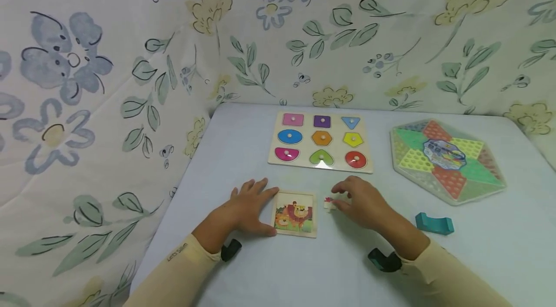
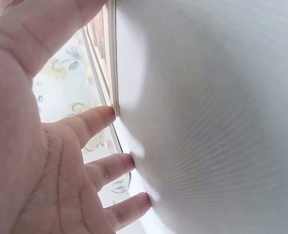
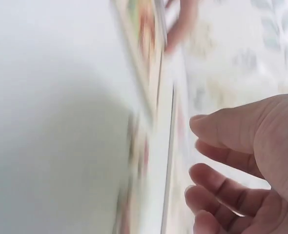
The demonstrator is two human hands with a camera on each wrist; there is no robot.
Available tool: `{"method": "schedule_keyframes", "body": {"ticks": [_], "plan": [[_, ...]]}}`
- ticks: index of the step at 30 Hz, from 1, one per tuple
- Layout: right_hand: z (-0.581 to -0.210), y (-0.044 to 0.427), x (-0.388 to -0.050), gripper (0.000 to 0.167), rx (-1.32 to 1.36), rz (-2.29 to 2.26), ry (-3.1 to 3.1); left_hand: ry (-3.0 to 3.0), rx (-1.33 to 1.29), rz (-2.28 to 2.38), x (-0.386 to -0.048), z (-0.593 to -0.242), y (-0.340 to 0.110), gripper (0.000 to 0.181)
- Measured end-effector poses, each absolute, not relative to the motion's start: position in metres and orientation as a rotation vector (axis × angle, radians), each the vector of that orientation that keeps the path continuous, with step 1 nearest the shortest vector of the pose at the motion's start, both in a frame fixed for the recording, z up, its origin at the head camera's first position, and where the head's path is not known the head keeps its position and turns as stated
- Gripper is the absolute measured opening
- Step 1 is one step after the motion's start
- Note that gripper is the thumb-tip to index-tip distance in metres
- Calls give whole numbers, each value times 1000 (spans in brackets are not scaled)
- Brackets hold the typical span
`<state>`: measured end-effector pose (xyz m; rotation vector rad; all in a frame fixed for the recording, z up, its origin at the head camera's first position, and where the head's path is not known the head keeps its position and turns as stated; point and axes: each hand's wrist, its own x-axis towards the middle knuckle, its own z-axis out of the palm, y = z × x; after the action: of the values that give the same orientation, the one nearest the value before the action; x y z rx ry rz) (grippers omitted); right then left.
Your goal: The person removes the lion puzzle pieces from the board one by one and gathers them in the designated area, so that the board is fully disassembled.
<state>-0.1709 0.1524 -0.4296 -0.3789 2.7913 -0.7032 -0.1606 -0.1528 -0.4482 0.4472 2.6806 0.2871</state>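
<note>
A small square picture puzzle (image 1: 297, 217) in a wooden frame shows a lion and a smaller animal. The left hand (image 1: 252, 208) lies beside it with spread fingers, thumb and index finger touching its left side; in the left wrist view, that hand (image 2: 51, 146) has a fingertip at the frame's edge (image 2: 113, 63). Just right of the puzzle, small loose pieces (image 1: 328, 204) lie under the right hand's (image 1: 365, 205) fingertips. From the right wrist, the right hand (image 3: 246, 165) shows relaxed, bent fingers with nothing between them, near blurred pieces (image 3: 140, 156) and the puzzle (image 3: 145, 44).
Behind the puzzle lies a wooden shape board (image 1: 305, 144) with coloured knobbed shapes. At the right are a hexagonal game board (image 1: 447, 160) in clear wrapping and a teal block (image 1: 434, 224). Patterned cloth (image 1: 347, 56) hangs behind the white-covered table (image 1: 278, 278).
</note>
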Motion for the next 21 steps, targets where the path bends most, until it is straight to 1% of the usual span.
{"method": "schedule_keyframes", "body": {"ticks": [5,9,13,17,21], "plan": [[-437,86,-165,32,-551,-655,2789,2675,442,273,-162,-446,-152,104],[-449,54,-165,37,-657,-608,2756,2678,443,260,-162,-447,-152,104],[-453,41,-166,32,-699,-591,2749,2686,446,257,-161,-445,-152,105],[-452,37,-164,28,-678,-627,2718,2692,451,240,-162,-444,-150,105],[-452,36,-162,29,-660,-672,2690,2691,452,234,-162,-444,-151,106]]}}
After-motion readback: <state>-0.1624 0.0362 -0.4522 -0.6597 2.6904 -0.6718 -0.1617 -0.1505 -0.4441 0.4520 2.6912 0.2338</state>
